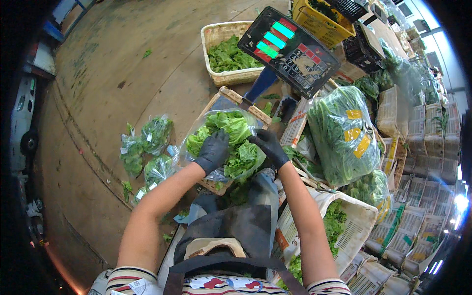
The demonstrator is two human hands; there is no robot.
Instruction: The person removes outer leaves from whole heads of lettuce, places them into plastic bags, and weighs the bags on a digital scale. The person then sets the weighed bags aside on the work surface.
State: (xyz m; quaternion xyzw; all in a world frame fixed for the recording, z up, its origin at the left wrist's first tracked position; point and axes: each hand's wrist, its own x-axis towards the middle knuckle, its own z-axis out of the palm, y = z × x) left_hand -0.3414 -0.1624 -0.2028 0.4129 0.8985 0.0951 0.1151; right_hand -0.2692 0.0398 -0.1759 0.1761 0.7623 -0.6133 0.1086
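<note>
Leafy green lettuce [243, 155] fills a clear plastic bag [184, 149], which lies open on the platform of a digital scale [230, 96]. My left hand [214, 152], in a black glove, presses into the leaves, and its fingertips are partly hidden among them. At the right rim of the bag, my right hand [271, 147], also gloved in black, has bent fingers pinching the plastic. The scale's display head [289, 51] stands on a blue post [261, 85] beyond the bag, with its green readouts lit.
Several tied bags of greens [156, 134] lie on the floor [99, 110] to the left. A white crate [236, 77] of leaves stands behind the scale. To the right are a large bag of greens [343, 136], a tilted crate [354, 225] and stacked crates [416, 228].
</note>
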